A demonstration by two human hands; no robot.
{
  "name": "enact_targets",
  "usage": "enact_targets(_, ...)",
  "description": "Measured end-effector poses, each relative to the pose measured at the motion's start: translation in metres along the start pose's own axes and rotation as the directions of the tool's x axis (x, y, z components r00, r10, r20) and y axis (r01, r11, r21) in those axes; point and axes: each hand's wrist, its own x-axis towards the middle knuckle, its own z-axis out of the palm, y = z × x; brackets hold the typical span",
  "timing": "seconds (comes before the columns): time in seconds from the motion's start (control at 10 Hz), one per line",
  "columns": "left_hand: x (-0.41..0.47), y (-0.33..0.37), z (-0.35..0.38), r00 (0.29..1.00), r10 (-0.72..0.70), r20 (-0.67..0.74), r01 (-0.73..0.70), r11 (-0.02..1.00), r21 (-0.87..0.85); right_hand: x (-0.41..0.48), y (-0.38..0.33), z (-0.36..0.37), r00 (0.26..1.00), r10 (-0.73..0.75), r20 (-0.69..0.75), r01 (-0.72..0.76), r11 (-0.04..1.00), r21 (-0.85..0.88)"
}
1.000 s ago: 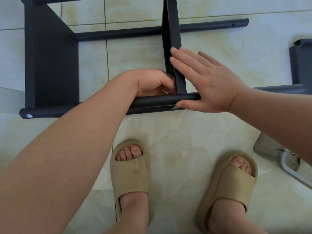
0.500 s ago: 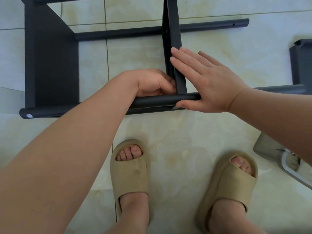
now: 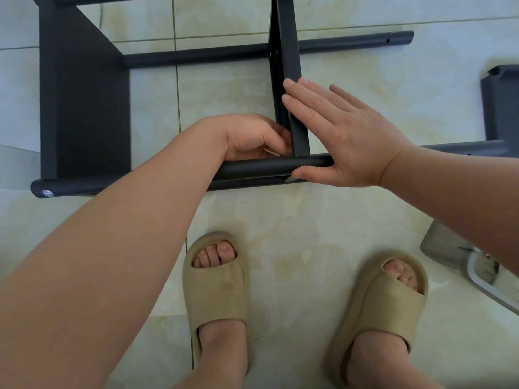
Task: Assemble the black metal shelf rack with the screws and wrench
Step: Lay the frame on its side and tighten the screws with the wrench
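The black metal rack lies on its side on the floor tiles, with a near tube (image 3: 261,167), a far tube (image 3: 213,53) and a shelf panel (image 3: 84,94) fixed at the left. A second panel (image 3: 289,51) stands on edge where it meets the near tube. My left hand (image 3: 252,136) is curled at that joint and pinches a thin silvery wrench (image 3: 271,151), mostly hidden by the fingers. My right hand (image 3: 345,133) lies flat with straight fingers against the panel's right face, thumb under the near tube. A silver screw (image 3: 48,193) sits in the tube's left end.
Another black rack part (image 3: 502,102) stands at the right edge. A grey object with a metal loop (image 3: 460,256) lies on the floor at the lower right. My two feet in beige slippers (image 3: 216,279) stand just in front of the near tube.
My left hand's fingers shifted slightly at the joint, and the silvery sliver of the wrench shows again. My right hand and the rack have stayed in place.
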Motion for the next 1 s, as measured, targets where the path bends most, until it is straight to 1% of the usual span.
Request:
enact_targets(0.2,0.0012,-0.0004,0.0007,0.999,-0.017,-0.050,0.022,0.994,0.103,0.0003,-0.0002,-0.0002,1.000,-0.001,-0.001,0.001,1.000,0.000)
enact_targets(0.4,0.0022,-0.0006,-0.0002,0.997,0.021,-0.080,-0.013,0.996,0.092,0.0003,-0.0009,-0.0010,1.000,0.003,-0.002,-0.003,1.000,0.001)
enact_targets(0.9,0.0007,-0.0016,-0.0020,0.999,0.034,-0.022,-0.034,0.999,0.025,0.0007,-0.0008,-0.0011,1.000,-0.002,-0.004,0.002,1.000,-0.001)
enact_targets(1.0,0.0000,-0.0016,-0.0025,1.000,0.020,-0.018,-0.019,0.999,0.029,0.0006,-0.0006,-0.0011,1.000,0.000,-0.003,0.000,1.000,-0.002)
